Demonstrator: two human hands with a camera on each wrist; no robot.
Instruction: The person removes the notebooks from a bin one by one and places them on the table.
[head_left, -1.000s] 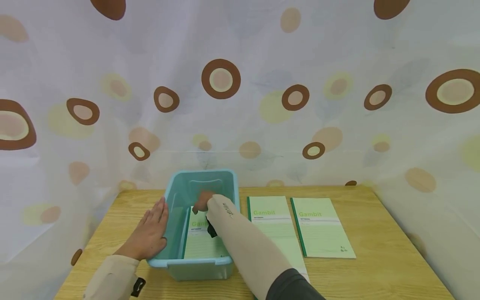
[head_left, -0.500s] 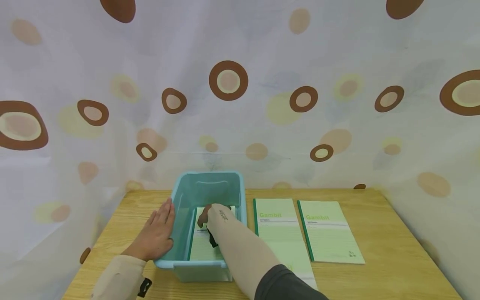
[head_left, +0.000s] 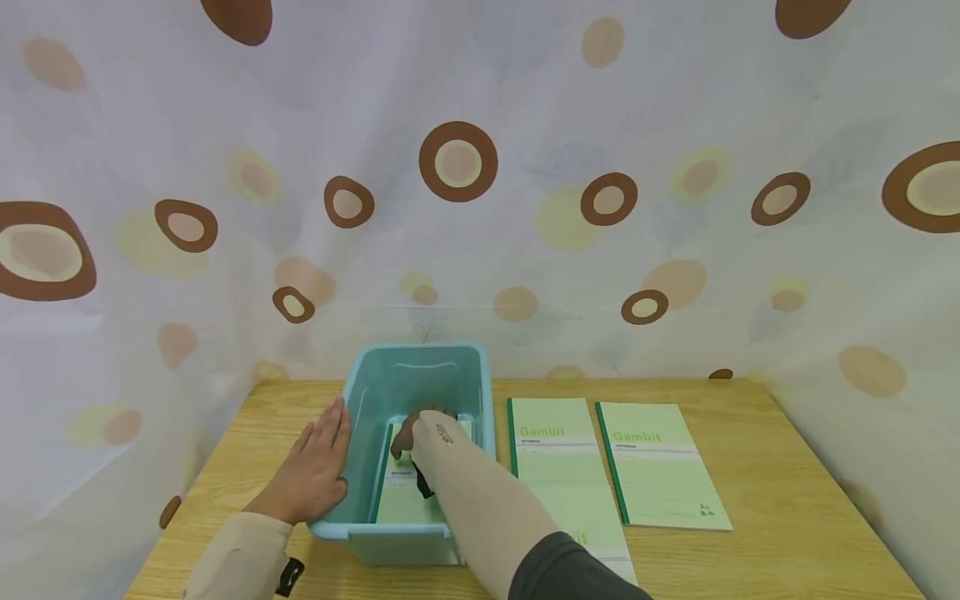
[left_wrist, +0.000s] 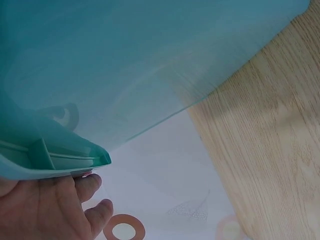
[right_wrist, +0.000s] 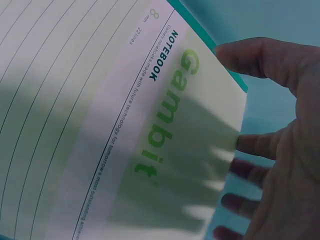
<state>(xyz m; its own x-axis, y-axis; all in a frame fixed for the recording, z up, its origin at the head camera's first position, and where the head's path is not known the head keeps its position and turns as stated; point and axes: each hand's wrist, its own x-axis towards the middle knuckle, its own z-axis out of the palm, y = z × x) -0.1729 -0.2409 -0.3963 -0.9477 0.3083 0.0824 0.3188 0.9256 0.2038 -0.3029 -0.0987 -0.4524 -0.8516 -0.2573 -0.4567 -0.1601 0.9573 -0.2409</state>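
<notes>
A light blue plastic bin (head_left: 415, 546) stands at the left of the wooden table. My left hand (head_left: 311, 467) rests along the outside of its left wall, fingers extended; the left wrist view shows fingers (left_wrist: 55, 205) against the rim. A pale green notebook (head_left: 405, 500) with a dark green spine lies in the bin. My right hand (right_wrist: 285, 135) reaches in at the notebook's far end. Its thumb touches the spine near the corner, and the fingertips, spread and fairly straight, touch the top edge. In the head view the sleeve hides part of the notebook.
To the right of the bin lie matching notebooks: one (head_left: 551, 417) overlapped lower down by another (head_left: 592, 517), partly behind the right arm, and one farther right (head_left: 663, 467). A patterned curtain (head_left: 510, 250) hangs behind the table (head_left: 780, 483).
My right hand has moved down and slightly toward me in the bin, and the notebook's top edge sits a little nearer. The left hand stays on the wall; the head view shifted slightly.
</notes>
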